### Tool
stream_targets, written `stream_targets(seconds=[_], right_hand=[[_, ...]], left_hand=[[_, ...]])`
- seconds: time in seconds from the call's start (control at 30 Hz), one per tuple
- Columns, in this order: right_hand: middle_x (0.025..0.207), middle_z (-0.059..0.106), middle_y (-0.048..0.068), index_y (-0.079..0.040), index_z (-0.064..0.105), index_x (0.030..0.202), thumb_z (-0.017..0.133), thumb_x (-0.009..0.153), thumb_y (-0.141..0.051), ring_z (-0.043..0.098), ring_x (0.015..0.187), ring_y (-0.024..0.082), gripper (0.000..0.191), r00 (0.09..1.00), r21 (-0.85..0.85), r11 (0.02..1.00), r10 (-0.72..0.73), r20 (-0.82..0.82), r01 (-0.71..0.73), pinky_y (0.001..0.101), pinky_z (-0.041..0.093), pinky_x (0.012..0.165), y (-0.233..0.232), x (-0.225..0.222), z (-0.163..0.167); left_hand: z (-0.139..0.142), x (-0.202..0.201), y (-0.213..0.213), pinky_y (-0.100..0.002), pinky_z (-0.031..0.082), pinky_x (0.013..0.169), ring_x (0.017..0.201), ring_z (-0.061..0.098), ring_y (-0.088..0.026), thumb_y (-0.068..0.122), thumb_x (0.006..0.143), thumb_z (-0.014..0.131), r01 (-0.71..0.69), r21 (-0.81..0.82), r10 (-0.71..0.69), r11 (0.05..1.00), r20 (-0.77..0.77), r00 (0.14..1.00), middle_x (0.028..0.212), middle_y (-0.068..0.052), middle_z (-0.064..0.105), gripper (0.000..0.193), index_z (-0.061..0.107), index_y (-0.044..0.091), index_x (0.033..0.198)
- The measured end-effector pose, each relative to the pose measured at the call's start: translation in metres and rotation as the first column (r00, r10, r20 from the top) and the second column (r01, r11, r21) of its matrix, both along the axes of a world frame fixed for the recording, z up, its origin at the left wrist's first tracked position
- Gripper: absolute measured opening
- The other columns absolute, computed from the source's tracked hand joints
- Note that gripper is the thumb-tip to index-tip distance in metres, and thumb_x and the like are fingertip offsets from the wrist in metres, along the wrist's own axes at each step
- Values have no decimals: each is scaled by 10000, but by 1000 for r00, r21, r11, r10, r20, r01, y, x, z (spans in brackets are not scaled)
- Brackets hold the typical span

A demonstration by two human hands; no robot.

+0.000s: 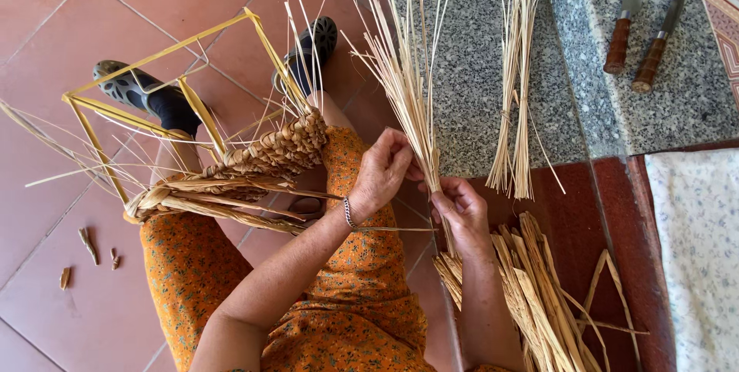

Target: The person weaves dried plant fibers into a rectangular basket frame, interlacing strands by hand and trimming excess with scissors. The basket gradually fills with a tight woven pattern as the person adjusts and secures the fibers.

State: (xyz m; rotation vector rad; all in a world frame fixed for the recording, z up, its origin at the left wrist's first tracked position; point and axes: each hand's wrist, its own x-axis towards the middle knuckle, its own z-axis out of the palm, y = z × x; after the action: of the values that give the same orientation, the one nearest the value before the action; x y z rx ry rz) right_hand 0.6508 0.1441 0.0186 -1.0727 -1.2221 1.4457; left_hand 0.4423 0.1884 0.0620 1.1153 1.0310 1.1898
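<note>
Left hand (pixel 382 174) and right hand (pixel 459 210) are both closing their grip on a bundle of pale straw stalks (pixel 404 72), fanning upward above the lap. Open red tile floor (pixel 69 18) is lying to the left; the grey granite step (pixel 477 48) is edging in close behind. A yellow wire frame (pixel 165 87) with partly woven braid (pixel 277 152) is resting on the knees. Stalks are thin, dry, stiff.

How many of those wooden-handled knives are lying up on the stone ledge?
2. One knife and a second knife lie side by side on the grey granite ledge at top right, with their blade tips cut off by the frame edge.
</note>
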Motion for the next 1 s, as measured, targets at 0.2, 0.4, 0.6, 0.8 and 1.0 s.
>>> stream_targets(seconds=[0.2,0.4,0.6,0.8,1.0], right_hand=[[934,738,120,0,663,1113,719,938,-67,621,651,89,195,998,-9,998,-56,-35,55,238,539,519,0,-4,-9],[948,746,127,10,666,1157,727,917,-39,639,686,90,252,998,-38,997,-66,-14,65,237,543,535,-2,-3,-10],[950,751,122,8,669,1156,724,923,-51,629,689,87,247,997,-32,996,-79,-3,78,239,536,542,-4,-2,-5],[927,741,122,6,666,1104,713,921,-54,660,679,126,199,994,-89,992,-97,-57,92,264,573,538,6,2,-3],[935,728,104,-40,699,1048,720,902,-75,666,722,144,151,912,-273,898,-252,324,345,251,580,542,22,23,-21]], left_hand=[[24,-11,3,-230,650,655,776,676,-74,64,1002,590,-160,67,167,985,-115,979,948,-50,678,216,501,33,1196],[41,-21,10,-198,582,726,841,650,-33,81,1020,682,-283,259,316,924,-97,944,979,-20,699,161,616,18,1152],[30,-24,15,-203,570,689,786,633,-46,97,1022,716,-266,135,268,954,1,963,935,-33,687,114,644,23,1072],[30,-33,10,-273,641,728,797,712,-113,145,1065,581,-164,79,137,983,276,951,999,-80,725,90,527,74,1069],[67,-70,17,-292,604,660,745,705,-170,120,1140,512,-396,299,317,869,279,906,974,-131,699,80,446,74,1135]])
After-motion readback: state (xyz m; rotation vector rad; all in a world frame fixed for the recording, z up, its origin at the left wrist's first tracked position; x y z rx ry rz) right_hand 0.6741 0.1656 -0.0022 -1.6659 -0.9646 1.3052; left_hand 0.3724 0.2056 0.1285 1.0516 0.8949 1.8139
